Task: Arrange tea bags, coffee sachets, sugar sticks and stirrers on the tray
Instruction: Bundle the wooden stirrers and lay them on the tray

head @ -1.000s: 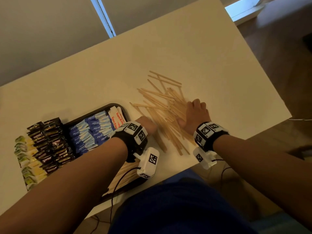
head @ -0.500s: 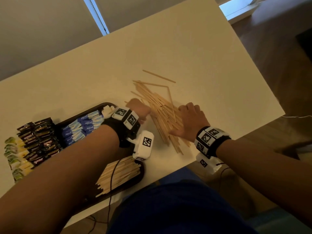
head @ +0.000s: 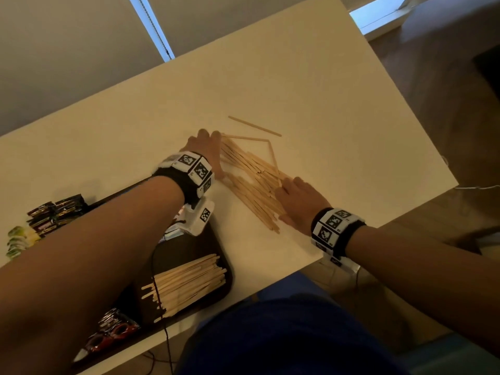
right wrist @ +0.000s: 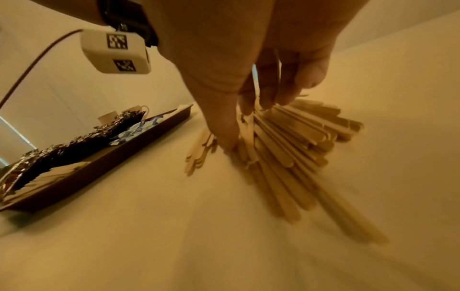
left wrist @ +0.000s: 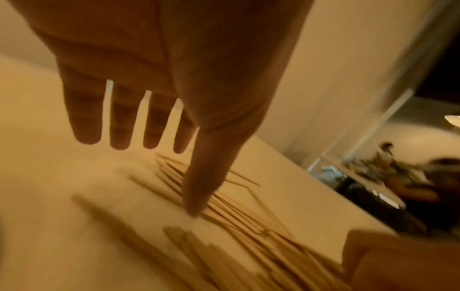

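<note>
A pile of wooden stirrers (head: 251, 182) lies slantwise on the white table (head: 338, 104), right of the dark tray (head: 186, 247). My left hand (head: 213, 155) is open, with straight fingers against the pile's far left end. In the left wrist view the left hand (left wrist: 191, 173) touches the stirrers (left wrist: 236, 208) with its thumb tip. My right hand (head: 286, 204) is open and presses the pile's near right side. In the right wrist view the right hand (right wrist: 246, 122) has thumb and fingertips down on the stirrers (right wrist: 293, 137). A stacked bundle of stirrers (head: 189, 280) lies in the tray.
Two loose stirrers (head: 254, 126) lie just beyond the pile. Black coffee sachets (head: 54, 212) and green tea bags (head: 16, 239) lie at the tray's left end, red-black sachets (head: 113, 328) at its near edge. The table's near edge runs close behind my right wrist.
The scattered stirrers have been pushed into a tighter, aligned pile. My left hand has moved from the tray's corner to the pile's far left end; my right hand stays at its right side.
</note>
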